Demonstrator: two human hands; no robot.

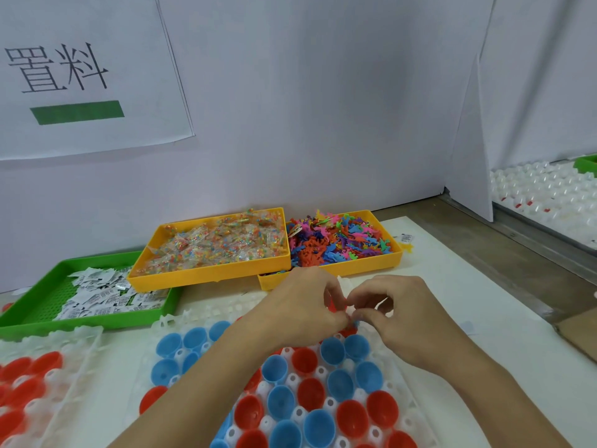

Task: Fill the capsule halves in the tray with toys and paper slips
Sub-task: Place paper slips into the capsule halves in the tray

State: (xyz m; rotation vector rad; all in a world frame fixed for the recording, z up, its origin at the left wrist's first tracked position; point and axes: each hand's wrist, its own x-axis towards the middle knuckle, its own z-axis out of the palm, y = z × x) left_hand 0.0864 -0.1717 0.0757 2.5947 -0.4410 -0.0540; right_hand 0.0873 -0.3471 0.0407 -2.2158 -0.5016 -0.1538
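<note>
Both hands meet over the far edge of the white tray [416, 412], which holds red and blue capsule halves [339, 384] open side up. The left hand [300, 305] and right hand [397, 313] have fingers curled, their tips touching around something small and pale — too hidden to name. Beyond the hands sit a yellow bin of colourful toys [339, 244], another yellow bin of clear packets [216, 247], and — further left — a green tray of paper slips [103, 295].
</note>
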